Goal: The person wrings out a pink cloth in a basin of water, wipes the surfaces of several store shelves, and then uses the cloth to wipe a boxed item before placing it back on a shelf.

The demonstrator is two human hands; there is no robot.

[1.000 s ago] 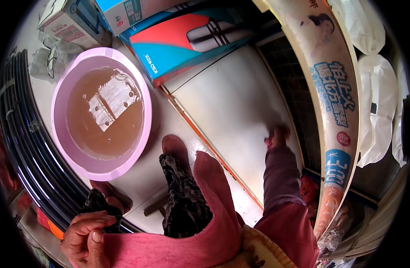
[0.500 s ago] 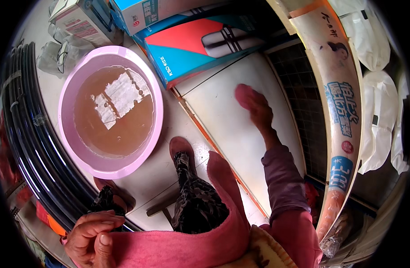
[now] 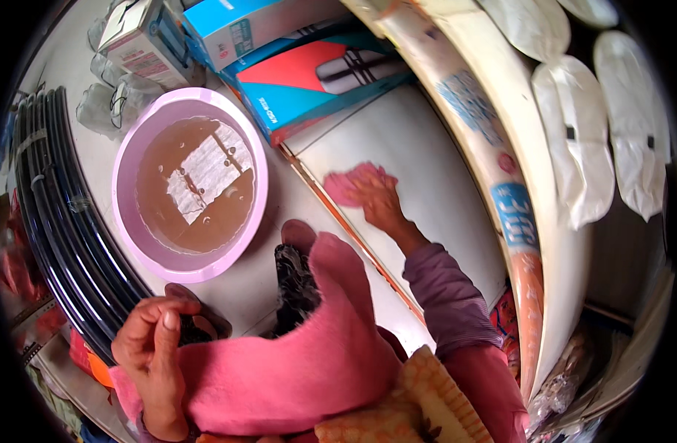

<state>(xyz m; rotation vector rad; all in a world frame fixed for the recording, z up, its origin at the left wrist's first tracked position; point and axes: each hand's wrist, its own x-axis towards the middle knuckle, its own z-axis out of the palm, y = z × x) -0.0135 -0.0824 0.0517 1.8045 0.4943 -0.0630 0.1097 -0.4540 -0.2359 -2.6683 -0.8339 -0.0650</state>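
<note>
On a white, smooth panel (image 3: pixel 434 184), my right hand (image 3: pixel 382 203) presses a pink cloth (image 3: pixel 343 187), with the fingers spread over it. The cloth bunches out past the fingertips toward the left edge of the panel. Close to my body, my left hand (image 3: pixel 150 340) is raised beside my pink sleeve, its fingers curled in and the thumb against them. Nothing shows in that hand. A pink-purple basin (image 3: pixel 253 221) of cloudy brown water stands on the floor to the left, with bright reflections on the water.
Blue and red cartons (image 3: pixel 294 103) stand at the panel's far end. A bundle of black pipes (image 3: pixel 65 236) curves along the left. At right, a printed board edge (image 3: pixel 493 155) overhangs beside white wrapped packages (image 3: pixel 574 140). An orange-brown strip (image 3: pixel 353 240) borders the panel.
My right hand has slid the cloth left and nearer across the panel. My left hand has risen slightly. The view has shifted, and more of the white packages shows.
</note>
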